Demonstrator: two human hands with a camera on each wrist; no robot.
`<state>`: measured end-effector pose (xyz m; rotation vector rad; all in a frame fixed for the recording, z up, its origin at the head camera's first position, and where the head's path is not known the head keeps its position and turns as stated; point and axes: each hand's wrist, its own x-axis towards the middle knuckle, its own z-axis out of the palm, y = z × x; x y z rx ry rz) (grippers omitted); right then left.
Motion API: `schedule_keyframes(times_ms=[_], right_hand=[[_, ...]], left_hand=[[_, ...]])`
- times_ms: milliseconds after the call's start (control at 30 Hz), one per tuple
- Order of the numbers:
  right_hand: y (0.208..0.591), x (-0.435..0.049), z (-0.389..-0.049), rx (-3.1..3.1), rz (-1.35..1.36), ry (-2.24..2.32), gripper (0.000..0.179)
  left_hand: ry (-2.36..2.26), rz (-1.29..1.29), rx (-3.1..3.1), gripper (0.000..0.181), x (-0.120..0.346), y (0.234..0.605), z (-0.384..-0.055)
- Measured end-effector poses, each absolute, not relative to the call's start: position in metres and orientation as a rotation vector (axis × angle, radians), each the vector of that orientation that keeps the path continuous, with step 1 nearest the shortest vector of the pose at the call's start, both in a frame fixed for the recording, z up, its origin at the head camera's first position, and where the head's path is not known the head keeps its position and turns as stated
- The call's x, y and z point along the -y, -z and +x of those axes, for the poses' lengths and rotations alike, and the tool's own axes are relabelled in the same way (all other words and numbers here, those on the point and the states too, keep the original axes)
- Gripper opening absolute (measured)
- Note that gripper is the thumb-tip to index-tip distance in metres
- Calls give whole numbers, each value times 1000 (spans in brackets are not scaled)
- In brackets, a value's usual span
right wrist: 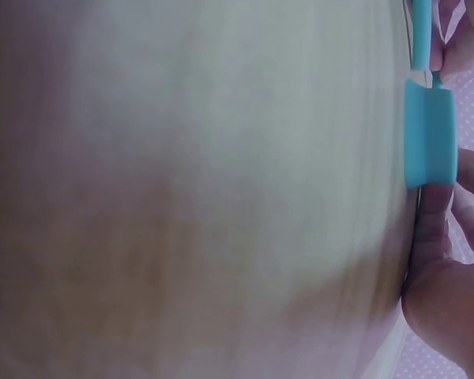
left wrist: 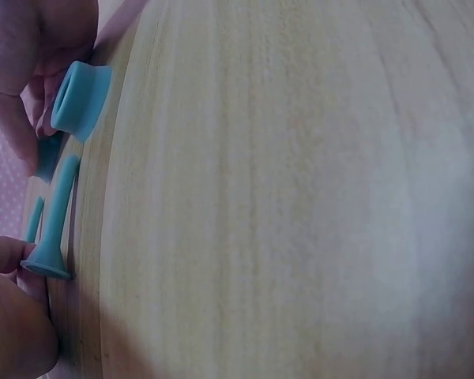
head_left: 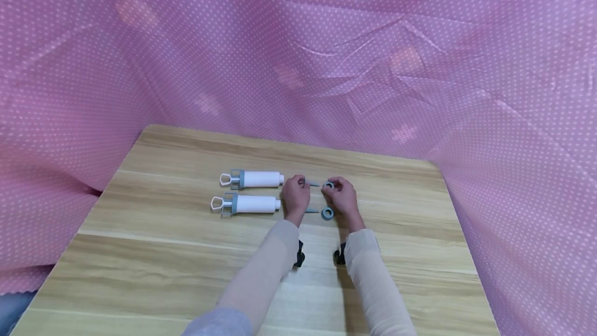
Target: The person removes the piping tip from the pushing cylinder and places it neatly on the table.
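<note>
My left hand (head_left: 296, 195) pinches the wide base of the far blue-grey tapered nozzle (head_left: 312, 184), which lies pointing right. A matching near nozzle (left wrist: 59, 213) lies on the table beside that hand, its flared base partly hidden by the hand in the head view. My right hand (head_left: 344, 197) holds the far blue-grey ring (head_left: 332, 183) between thumb and fingers, just right of the far nozzle's tip. A second ring (left wrist: 93, 103) lies closer to the person, in line with the near nozzle.
Two white syringe-shaped barrels, one far (head_left: 262, 179) and one near (head_left: 256, 204), lie left of my left hand, their looped plunger handles pointing left. Black wrist mounts show at both sleeves. Pink dotted cloth (head_left: 298, 66) hangs around the wooden table (head_left: 154, 253).
</note>
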<state>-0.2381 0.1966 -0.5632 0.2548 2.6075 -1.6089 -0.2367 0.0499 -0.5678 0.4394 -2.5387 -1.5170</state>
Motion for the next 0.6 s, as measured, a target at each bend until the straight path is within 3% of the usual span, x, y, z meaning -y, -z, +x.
schedule_keyframes(times_ms=[333, 600], right_hand=[[565, -195, -236, -2501, 258, 1739, 39], [559, -200, -234, -2465, 306, 1856, 42]], left_hand=[[1489, 480, 2595, 30, -49, 570, -233], [1519, 424, 2638, 53, -50, 552, -231]])
